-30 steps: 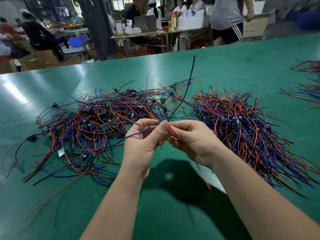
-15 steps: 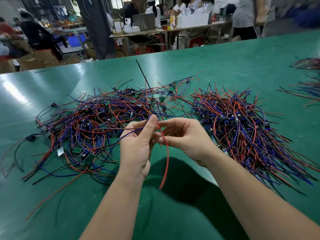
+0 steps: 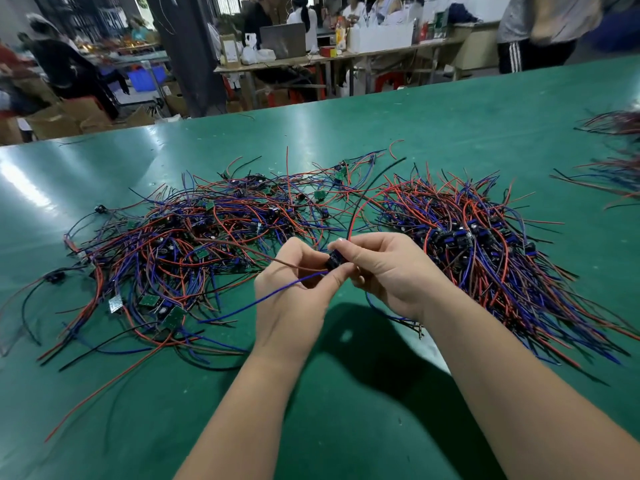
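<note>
Over the green table [image 3: 450,133], my two hands pinch one small black component [image 3: 334,261].
A loose wire tangle [image 3: 180,244] lies to my left and a denser wire heap [image 3: 485,237] to my right. Between them my left hand [image 3: 294,296] and right hand [image 3: 391,271] meet, fingertips clenched on the component. Its red wire [image 3: 356,213] arches away, and its blue wire [image 3: 263,299] trails left.

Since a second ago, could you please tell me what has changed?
The red wire, which hung below the hands, has swung up above them; the black wire tipped left, then right. The left hand and right hand still pinch the small black part. The wire piles stayed put.
</note>
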The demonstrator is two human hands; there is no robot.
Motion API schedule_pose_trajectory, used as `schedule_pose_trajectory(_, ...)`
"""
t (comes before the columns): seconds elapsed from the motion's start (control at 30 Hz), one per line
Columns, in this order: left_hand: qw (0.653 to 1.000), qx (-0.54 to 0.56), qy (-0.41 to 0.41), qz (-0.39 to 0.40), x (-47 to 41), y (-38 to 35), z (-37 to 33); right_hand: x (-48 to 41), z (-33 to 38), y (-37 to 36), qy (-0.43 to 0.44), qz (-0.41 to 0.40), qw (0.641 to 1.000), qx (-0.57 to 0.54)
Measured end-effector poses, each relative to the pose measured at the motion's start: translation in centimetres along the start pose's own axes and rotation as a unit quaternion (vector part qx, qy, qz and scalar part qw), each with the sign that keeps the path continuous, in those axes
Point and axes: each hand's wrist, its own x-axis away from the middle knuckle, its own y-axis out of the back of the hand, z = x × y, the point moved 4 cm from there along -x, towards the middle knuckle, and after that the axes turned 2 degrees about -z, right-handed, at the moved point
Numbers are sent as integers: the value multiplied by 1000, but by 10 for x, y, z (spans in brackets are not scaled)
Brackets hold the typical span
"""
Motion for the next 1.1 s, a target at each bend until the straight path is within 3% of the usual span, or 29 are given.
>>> schedule_pose_trajectory(0.2, 990, -7, -65, 125, 2, -8, -9, -2, 9, 13, 29, -60, 997, 24)
schedule_pose_trajectory(0.3, 988, 97, 53, 110, 0, -6, -6, -1, 13, 14, 29, -39, 999, -17)
schedule_pose_trajectory(0.4, 931, 256, 240, 100, -2, -4, 1, 2, 12, 6, 43, 21, 999, -7)
schedule_pose_trajectory(0.47, 914, 264, 282, 121, 0, -6, 2, 3, 10, 2, 67, 27, 996, 52)
schedule_pose_trajectory(0.63, 898, 245, 326, 166, 4, -11, 6, 0, 10, 12, 102, -61, 985, 126)
schedule_pose_trajectory(0.87, 843, 233, 329, 355, 13, -13, -1, -1, 20, 34, 79, -174, 982, -6)
schedule_pose_trajectory(1.1, 822, 208, 320, 422, 11, 3, 7, 3, 19, 33, 49, -196, 977, -76)
